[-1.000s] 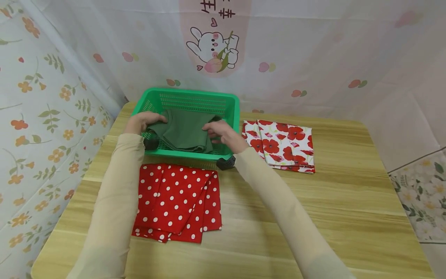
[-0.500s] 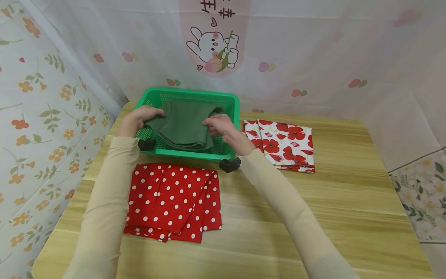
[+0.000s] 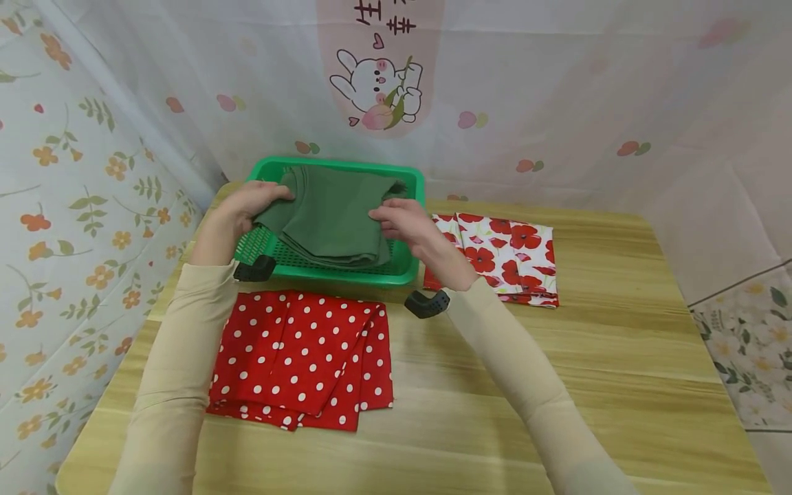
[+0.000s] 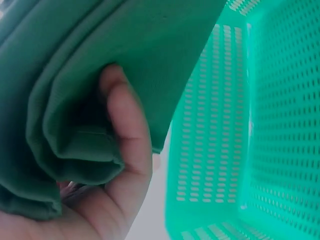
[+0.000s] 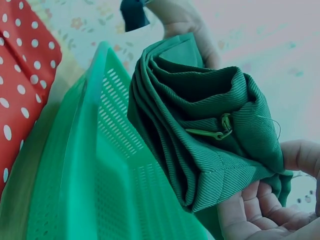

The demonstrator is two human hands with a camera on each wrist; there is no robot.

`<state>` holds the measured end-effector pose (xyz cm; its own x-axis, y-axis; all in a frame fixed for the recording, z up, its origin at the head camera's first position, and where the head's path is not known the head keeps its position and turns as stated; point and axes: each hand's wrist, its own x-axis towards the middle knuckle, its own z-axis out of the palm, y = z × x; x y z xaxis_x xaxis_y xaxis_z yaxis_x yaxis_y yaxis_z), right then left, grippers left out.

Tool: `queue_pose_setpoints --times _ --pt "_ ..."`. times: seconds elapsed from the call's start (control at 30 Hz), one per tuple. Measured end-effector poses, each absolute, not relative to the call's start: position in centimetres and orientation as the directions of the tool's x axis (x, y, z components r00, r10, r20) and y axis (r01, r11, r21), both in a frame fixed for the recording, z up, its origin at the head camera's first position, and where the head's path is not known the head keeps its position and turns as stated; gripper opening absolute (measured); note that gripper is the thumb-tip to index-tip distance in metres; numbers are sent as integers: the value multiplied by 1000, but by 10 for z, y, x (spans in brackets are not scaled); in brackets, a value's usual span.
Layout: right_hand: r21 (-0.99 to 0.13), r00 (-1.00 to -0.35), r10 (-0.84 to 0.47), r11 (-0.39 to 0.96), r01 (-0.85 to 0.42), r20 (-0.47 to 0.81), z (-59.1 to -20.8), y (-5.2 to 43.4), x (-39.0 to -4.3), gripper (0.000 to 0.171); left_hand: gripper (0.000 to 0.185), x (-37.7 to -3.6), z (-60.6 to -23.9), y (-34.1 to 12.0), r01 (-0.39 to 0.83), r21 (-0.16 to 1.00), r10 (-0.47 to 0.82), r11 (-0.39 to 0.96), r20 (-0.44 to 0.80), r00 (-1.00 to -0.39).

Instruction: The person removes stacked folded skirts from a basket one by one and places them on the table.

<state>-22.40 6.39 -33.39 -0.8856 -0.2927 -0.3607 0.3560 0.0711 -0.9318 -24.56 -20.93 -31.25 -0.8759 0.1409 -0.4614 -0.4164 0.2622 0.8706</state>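
A folded dark green cloth (image 3: 334, 213) is held up between both hands over a green plastic basket (image 3: 334, 276). My left hand (image 3: 250, 205) grips its left end; in the left wrist view the fingers (image 4: 131, 125) curl around the stacked folds. At the opposite end, my right hand (image 3: 408, 225) pinches the cloth, thumb on one side and curled fingers (image 5: 257, 212) beneath. The right wrist view shows thick layers of the green cloth (image 5: 175, 115), with a small yellowish metal hook (image 5: 210, 133) among them. The basket's perforated floor shows below.
A red cloth with white dots (image 3: 309, 350) lies folded in front of the basket. To the right, a folded white cloth with red poppies (image 3: 507, 258) lies on the wooden table (image 3: 557, 385). Printed curtains (image 3: 526, 89) hang behind and at the sides.
Both hands have lifted the green cloth up from inside the basket, and it now covers part of the back rim. The left forearm has shifted left, the right forearm slightly right.
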Motion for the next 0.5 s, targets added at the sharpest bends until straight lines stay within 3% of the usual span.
queue_pose_setpoints --times 0.23,0.5 --pt "-937 -894 -292 19 350 -340 -332 82 -208 54 9 -223 -311 -200 -372 916 188 151 -397 -899" --pt "-961 -908 -318 61 269 -274 -330 106 -187 48 9 -197 -313 -186 -324 942 250 88 -336 -908"
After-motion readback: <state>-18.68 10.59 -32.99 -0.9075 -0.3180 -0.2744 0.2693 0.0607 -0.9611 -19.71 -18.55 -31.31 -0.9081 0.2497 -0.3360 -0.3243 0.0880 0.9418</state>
